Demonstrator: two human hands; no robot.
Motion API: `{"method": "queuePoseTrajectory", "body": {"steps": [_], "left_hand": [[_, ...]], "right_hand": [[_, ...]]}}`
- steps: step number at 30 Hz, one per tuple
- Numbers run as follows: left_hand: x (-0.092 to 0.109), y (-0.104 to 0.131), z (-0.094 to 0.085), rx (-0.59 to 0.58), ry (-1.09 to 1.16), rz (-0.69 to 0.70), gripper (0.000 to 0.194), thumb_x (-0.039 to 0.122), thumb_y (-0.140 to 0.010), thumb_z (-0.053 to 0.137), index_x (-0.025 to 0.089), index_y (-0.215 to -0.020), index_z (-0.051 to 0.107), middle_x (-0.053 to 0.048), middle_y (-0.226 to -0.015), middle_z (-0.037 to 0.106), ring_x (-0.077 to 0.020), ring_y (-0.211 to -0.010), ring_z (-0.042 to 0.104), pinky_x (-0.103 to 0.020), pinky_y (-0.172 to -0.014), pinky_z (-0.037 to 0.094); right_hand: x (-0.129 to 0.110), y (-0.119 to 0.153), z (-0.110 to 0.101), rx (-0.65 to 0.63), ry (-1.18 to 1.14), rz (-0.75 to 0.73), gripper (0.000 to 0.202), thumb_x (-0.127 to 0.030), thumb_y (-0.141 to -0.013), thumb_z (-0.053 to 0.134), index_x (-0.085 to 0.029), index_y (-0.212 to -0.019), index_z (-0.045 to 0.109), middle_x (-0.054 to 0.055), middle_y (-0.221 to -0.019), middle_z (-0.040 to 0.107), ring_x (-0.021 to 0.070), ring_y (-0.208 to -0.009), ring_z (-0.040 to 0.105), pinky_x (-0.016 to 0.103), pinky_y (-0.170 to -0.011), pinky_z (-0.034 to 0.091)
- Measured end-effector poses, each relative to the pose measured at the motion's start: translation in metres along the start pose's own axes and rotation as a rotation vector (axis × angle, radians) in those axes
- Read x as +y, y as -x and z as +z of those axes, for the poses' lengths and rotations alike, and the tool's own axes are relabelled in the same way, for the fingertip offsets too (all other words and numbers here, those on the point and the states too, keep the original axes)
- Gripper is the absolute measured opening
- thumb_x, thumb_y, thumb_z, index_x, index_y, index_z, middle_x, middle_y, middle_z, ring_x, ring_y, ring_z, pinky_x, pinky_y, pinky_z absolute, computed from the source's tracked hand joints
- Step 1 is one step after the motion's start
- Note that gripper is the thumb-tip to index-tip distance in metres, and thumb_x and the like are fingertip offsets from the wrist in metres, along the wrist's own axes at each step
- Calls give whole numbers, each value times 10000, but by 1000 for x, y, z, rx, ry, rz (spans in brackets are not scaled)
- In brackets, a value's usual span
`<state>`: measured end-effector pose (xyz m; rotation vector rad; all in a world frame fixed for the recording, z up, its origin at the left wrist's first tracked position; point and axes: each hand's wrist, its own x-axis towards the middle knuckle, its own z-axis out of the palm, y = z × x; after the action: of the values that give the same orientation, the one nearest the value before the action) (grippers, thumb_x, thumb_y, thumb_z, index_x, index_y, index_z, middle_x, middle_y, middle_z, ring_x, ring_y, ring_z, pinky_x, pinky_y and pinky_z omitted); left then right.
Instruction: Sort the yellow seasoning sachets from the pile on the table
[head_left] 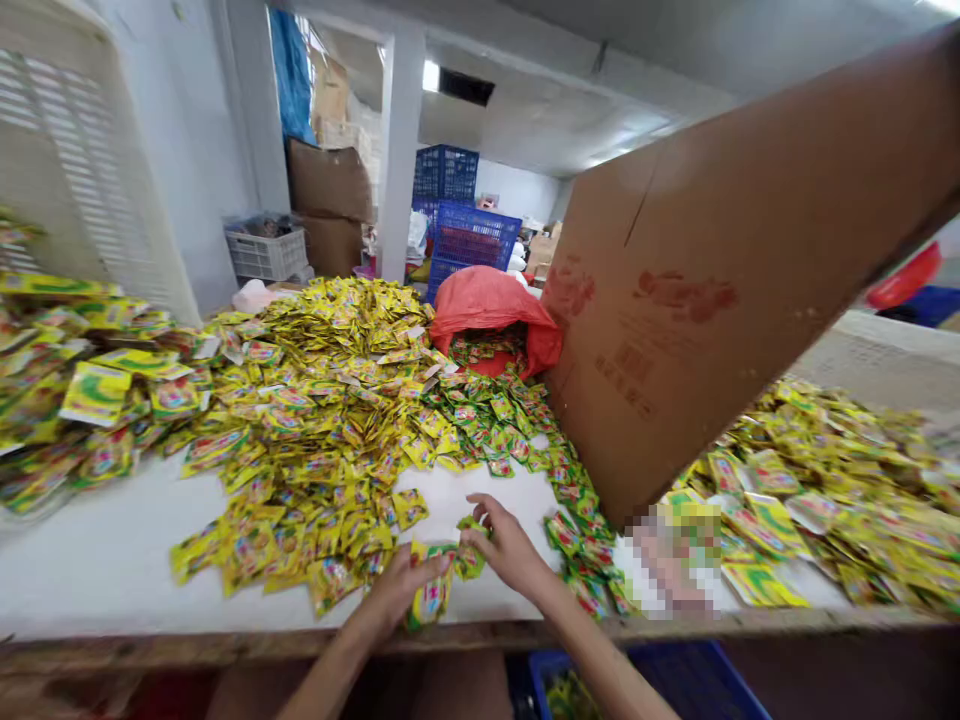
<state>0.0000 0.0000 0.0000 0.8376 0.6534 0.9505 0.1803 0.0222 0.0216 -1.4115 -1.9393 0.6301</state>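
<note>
Near the front edge of the white table (97,570), my left hand (401,590) grips a yellow and green packet (431,590), thumb across its top. Just right of it, my right hand (506,540) pinches a small green-yellow packet (470,550) between thumb and fingers. The two packets are close together, and their edges partly overlap in view. Left of and beyond my hands spreads a large heap of small yellow packets (322,430). Small green packets (517,410) trail from a red sack (491,300) down the right side.
A tall cardboard sheet (675,300) leans on the right, with more yellow packets (847,480) beyond it. A blurred-out patch covers part of another person's hand there. Larger packets (97,395) pile up at the left. Below the table edge is a blue crate (705,680).
</note>
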Motion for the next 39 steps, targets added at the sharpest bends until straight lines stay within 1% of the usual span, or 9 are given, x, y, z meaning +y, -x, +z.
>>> {"method": "queuePoseTrajectory", "body": {"steps": [2, 5, 9, 11, 15, 18, 24, 32, 39], "left_hand": [[2, 0, 1, 8, -1, -16, 445, 316, -647, 690, 148, -1052, 614, -81, -977, 685, -252, -901, 617, -372, -859, 438], [4, 1, 1, -1, -21, -27, 428, 333, -636, 694, 133, -1009, 629, -89, -926, 692, -242, -851, 626, -357, -822, 449], [3, 0, -1, -37, -101, -37, 356, 339, -584, 724, 96, -833, 650, -89, -737, 688, -212, -702, 623, -316, -692, 458], [2, -2, 0, -48, -132, -61, 321, 336, -562, 734, 94, -748, 633, -59, -611, 655, -177, -581, 592, -291, -602, 441], [1, -4, 0, -61, -136, -81, 278, 309, -550, 729, 104, -685, 599, -13, -518, 596, -126, -466, 524, -255, -515, 398], [1, -4, -3, -76, -121, -102, 259, 301, -552, 717, 117, -682, 590, 2, -514, 583, -119, -456, 516, -243, -499, 381], [2, -3, -5, -97, -132, -93, 251, 320, -592, 686, 124, -719, 594, -5, -539, 599, -139, -493, 538, -256, -522, 397], [8, 2, -4, -136, -157, -21, 172, 280, -613, 661, 142, -671, 576, 1, -544, 608, -151, -530, 552, -267, -567, 423], [7, 0, -4, -125, -254, 43, 212, 312, -640, 649, 107, -696, 634, -25, -628, 622, -158, -625, 552, -265, -642, 416]], "right_hand": [[-2, 2, -1, -173, -54, -3, 155, -243, -783, 523, -161, -902, 581, 34, -818, 605, 167, -768, 537, 259, -698, 407], [-6, 2, -7, -220, -117, 11, 117, -252, -793, 509, -169, -732, 564, -9, -674, 579, 137, -654, 522, 219, -598, 397], [-22, -4, -18, 100, -155, 4, 104, -269, -820, 470, -181, -779, 505, -23, -655, 520, 125, -609, 476, 213, -564, 379], [-36, -9, -17, 153, -176, -38, 91, -274, -842, 443, -191, -834, 479, -30, -654, 499, 120, -590, 462, 209, -548, 369], [-55, -19, -3, -14, -144, -161, 39, -226, -843, 447, -199, -850, 475, -34, -671, 508, 116, -590, 476, 208, -563, 372], [-56, -24, 4, -63, -46, -237, 40, -183, -827, 468, -194, -855, 494, -8, -756, 529, 132, -682, 498, 228, -632, 390], [-64, -24, -7, -215, 146, -398, 97, -138, -831, 485, -203, -885, 535, 28, -858, 518, 163, -831, 491, 263, -719, 400], [-67, -26, 14, -210, 291, -440, 104, -132, -795, 535, -189, -883, 539, 43, -882, 486, 186, -857, 453, 304, -748, 404], [-79, -17, -6, -270, 207, -416, 74, -177, -813, 512, -203, -850, 571, 37, -917, 445, 190, -895, 433, 331, -784, 378]]}}
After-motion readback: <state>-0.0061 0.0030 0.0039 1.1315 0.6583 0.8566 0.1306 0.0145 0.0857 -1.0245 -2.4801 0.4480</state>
